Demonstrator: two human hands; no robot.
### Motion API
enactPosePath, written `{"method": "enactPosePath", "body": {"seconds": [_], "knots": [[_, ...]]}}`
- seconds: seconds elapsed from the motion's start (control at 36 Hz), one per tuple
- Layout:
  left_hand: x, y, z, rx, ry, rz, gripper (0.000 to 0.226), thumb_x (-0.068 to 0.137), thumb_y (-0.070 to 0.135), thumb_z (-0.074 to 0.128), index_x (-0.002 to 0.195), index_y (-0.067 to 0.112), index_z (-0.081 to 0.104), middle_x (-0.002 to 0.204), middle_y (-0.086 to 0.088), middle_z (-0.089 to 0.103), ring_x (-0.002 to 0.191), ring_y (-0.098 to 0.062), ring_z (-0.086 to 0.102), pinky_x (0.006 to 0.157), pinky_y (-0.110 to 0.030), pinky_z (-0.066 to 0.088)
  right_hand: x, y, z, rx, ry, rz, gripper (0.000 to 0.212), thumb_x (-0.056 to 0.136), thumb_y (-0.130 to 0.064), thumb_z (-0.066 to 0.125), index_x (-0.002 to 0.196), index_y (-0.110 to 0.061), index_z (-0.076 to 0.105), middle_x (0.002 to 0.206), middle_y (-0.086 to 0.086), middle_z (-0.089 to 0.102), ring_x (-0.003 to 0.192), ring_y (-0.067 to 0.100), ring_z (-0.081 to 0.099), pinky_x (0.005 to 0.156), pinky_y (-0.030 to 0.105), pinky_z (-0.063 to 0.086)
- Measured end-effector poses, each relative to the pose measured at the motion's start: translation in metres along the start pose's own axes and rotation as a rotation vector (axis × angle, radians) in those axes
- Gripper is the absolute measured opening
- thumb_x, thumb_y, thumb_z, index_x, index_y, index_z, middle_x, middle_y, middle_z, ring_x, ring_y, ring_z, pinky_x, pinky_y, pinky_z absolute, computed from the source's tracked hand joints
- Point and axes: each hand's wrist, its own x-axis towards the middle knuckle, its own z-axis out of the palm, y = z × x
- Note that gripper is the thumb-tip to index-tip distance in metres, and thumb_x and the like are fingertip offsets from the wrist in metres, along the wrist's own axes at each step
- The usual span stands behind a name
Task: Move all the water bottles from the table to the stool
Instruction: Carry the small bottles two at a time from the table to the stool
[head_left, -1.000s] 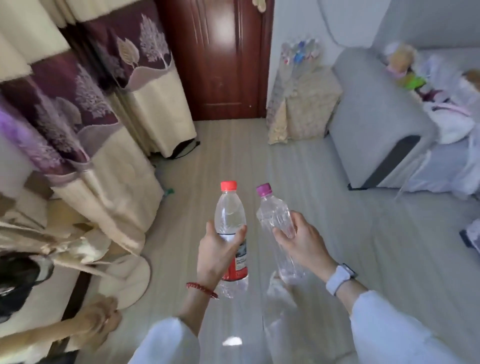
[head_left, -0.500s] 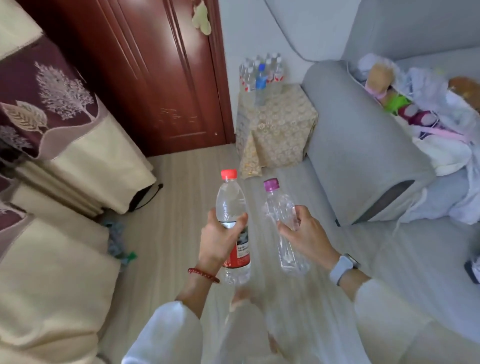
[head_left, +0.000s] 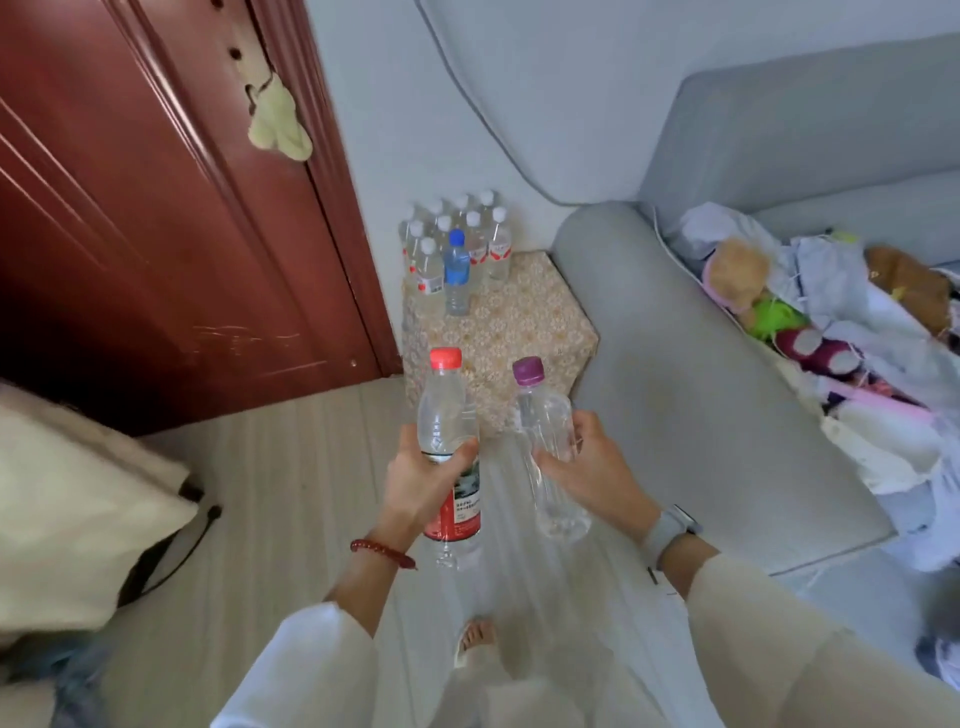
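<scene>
Gripping 2 bottles upright, your left hand (head_left: 423, 480) wraps the red-capped bottle (head_left: 449, 447), your right hand (head_left: 584, 467) the purple-capped bottle (head_left: 550, 441); the stool (head_left: 519, 322) sits just beyond both hands.

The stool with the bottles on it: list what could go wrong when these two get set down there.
1. The cluster of bottles crowds the back of the stool; a careless placement could knock some over, so the bare front part looks safer.
2. Both hands are full: the left hand grips the red-capped bottle, the right hand the purple-capped bottle. Neither can steady a wobbling bottle.
3. The patterned cover may be soft, so bottles might stand unsteadily.
</scene>
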Motion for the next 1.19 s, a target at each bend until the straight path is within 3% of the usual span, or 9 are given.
{"method": "enactPosePath", "body": {"seconds": [0.17, 0.25, 0.47, 0.58, 0.69, 0.83, 0.94, 1.08, 1.19], "knots": [[0.115, 0.047, 0.033, -0.028, -0.074, 0.039, 0.039, 0.072, 0.036, 0.073, 0.099, 0.024, 0.048, 0.084, 0.016, 0.058, 0.069, 0.008, 0.057, 0.049, -0.006, 0.04, 0.12, -0.003, -0.023, 0.097, 0.008, 0.044, 0.052, 0.077, -0.04, 0.067, 0.114, -0.017, 0.038, 0.096, 0.0, 0.056, 0.084, 0.02, 0.057, 0.064, 0.024, 0.046], [0.172, 0.061, 0.055, -0.062, -0.098, 0.024, 0.047, 0.071, 0.03, 0.076, 0.105, 0.022, 0.045, 0.09, 0.013, 0.058, 0.078, 0.002, 0.058, 0.053, -0.008, 0.041, 0.185, 0.002, -0.031, 0.156, -0.037, 0.046, 0.068, 0.079, -0.034, 0.065, 0.132, -0.019, 0.027, 0.108, -0.004, 0.054, 0.094, 0.016, 0.056, 0.081, 0.028, 0.046], [0.316, 0.07, 0.122, -0.052, -0.063, -0.033, 0.071, 0.063, 0.024, 0.082, 0.115, 0.03, 0.034, 0.107, 0.005, 0.055, 0.099, -0.016, 0.055, 0.078, -0.026, 0.046, 0.361, 0.028, -0.037, 0.101, -0.16, 0.057, 0.051, 0.076, -0.02, 0.067, 0.112, -0.017, 0.031, 0.087, -0.012, 0.05, 0.078, 0.012, 0.054, 0.06, 0.018, 0.039], [0.377, 0.061, 0.152, -0.022, -0.02, -0.033, 0.073, 0.059, 0.023, 0.085, 0.118, 0.031, 0.041, 0.101, 0.013, 0.059, 0.098, -0.017, 0.06, 0.083, -0.031, 0.049, 0.429, 0.046, -0.027, 0.06, -0.236, 0.082, 0.07, 0.072, -0.026, 0.074, 0.124, -0.014, 0.029, 0.109, 0.0, 0.048, 0.098, 0.018, 0.049, 0.081, 0.025, 0.04], [0.423, 0.045, 0.174, 0.021, 0.039, -0.048, 0.071, 0.058, 0.023, 0.085, 0.114, 0.036, 0.043, 0.099, 0.014, 0.061, 0.092, -0.012, 0.06, 0.074, -0.014, 0.044, 0.489, 0.059, -0.011, 0.042, -0.288, 0.094, 0.069, 0.069, -0.023, 0.077, 0.122, -0.01, 0.034, 0.116, 0.007, 0.047, 0.106, 0.021, 0.048, 0.086, 0.028, 0.043], [0.464, 0.025, 0.195, 0.109, 0.022, -0.038, 0.075, 0.059, 0.017, 0.085, 0.123, 0.019, 0.044, 0.113, 0.001, 0.059, 0.101, -0.016, 0.056, 0.086, -0.03, 0.045, 0.544, 0.075, 0.013, 0.023, -0.322, 0.075, 0.068, 0.068, -0.023, 0.077, 0.12, -0.013, 0.035, 0.112, 0.004, 0.048, 0.101, 0.019, 0.05, 0.072, 0.017, 0.042], [0.487, 0.014, 0.209, 0.12, -0.025, -0.04, 0.075, 0.061, 0.015, 0.083, 0.125, 0.02, 0.043, 0.112, 0.003, 0.059, 0.1, -0.017, 0.058, 0.083, -0.027, 0.045, 0.569, 0.086, 0.03, 0.063, -0.34, 0.063, 0.062, 0.07, -0.021, 0.076, 0.116, -0.014, 0.035, 0.113, 0.008, 0.049, 0.102, 0.022, 0.053, 0.084, 0.035, 0.051], [0.497, 0.008, 0.222, 0.137, -0.025, -0.041, 0.081, 0.062, 0.014, 0.083, 0.131, 0.019, 0.04, 0.121, 0.0, 0.058, 0.095, -0.009, 0.054, 0.081, -0.022, 0.043, 0.578, 0.099, 0.042, 0.089, -0.35, 0.077, 0.061, 0.073, -0.019, 0.075, 0.116, -0.01, 0.033, 0.109, 0.007, 0.053, 0.097, 0.021, 0.056, 0.082, 0.027, 0.049], [0.502, 0.008, 0.221, 0.119, -0.022, -0.076, 0.084, 0.062, 0.015, 0.083, 0.133, 0.02, 0.038, 0.121, 0.0, 0.058, 0.102, -0.013, 0.056, 0.084, -0.024, 0.044, 0.575, 0.109, 0.044, 0.097, -0.41, 0.064, 0.061, 0.074, -0.018, 0.074, 0.118, -0.007, 0.034, 0.112, 0.01, 0.055, 0.102, 0.025, 0.059, 0.094, 0.04, 0.049]]}}
